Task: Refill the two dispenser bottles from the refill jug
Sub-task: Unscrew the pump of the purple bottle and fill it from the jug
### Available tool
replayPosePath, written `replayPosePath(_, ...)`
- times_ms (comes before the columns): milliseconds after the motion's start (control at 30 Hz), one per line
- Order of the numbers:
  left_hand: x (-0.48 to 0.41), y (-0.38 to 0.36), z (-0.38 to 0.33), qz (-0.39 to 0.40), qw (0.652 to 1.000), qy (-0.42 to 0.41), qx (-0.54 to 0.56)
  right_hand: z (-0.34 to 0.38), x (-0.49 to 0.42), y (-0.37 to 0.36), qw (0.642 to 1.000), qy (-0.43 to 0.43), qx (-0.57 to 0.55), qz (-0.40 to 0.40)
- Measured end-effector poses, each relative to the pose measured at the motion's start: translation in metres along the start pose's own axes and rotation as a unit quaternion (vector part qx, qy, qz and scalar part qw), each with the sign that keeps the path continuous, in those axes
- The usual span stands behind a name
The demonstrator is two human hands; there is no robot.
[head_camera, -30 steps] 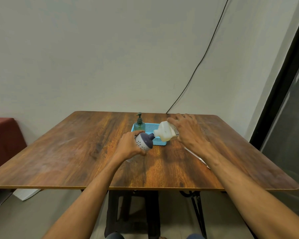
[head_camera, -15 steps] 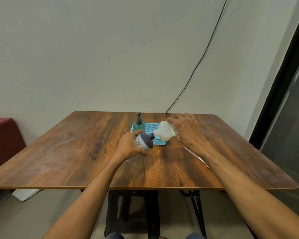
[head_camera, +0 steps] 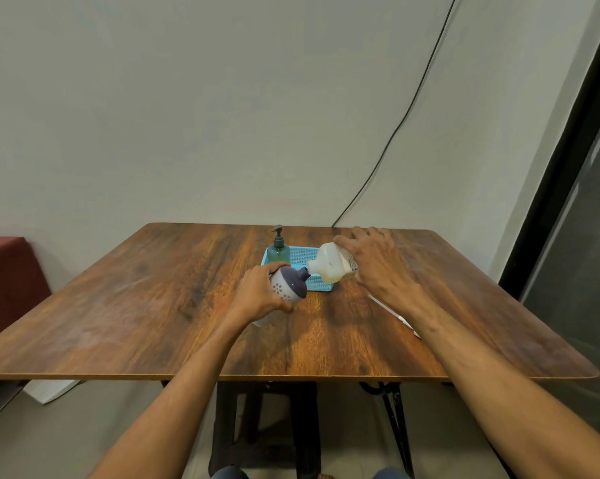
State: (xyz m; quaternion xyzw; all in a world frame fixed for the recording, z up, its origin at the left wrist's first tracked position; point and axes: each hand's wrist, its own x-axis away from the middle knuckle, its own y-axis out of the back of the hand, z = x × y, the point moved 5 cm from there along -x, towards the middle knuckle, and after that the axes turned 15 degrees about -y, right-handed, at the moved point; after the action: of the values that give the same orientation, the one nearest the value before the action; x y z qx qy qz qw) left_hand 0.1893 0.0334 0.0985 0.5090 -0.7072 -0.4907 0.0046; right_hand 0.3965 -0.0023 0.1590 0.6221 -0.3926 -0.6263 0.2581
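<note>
My left hand (head_camera: 257, 293) grips a white dispenser bottle with a purple top and flower print (head_camera: 288, 284), tilted so its open neck points up and right. My right hand (head_camera: 378, 264) holds the translucent refill jug (head_camera: 329, 266) tipped over to the left, its mouth touching the bottle's neck. Pale yellowish liquid sits low in the jug. A green pump dispenser bottle (head_camera: 278, 248) stands upright at the left end of a blue basket (head_camera: 321, 286) just behind my hands.
The wooden table (head_camera: 153, 305) carries a thin white object (head_camera: 392, 314), partly hidden under my right forearm. A black cable (head_camera: 395, 133) runs down the wall to the table's back edge. A dark red seat (head_camera: 5, 271) stands at the left.
</note>
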Motion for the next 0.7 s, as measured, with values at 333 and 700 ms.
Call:
replayPosePath(333,0.0006,-0.0008,0.0011,0.002,1.0,0.01,0.009,0.0011,-0.0009,-0.0001,1.0,-0.002,0.0,0.005)
replayPosePath(700,-0.0012,-0.001,-0.0008,0.005,1.0,0.013,0.005,0.0008,-0.0029,0.0011,1.0,0.006,0.011,-0.007)
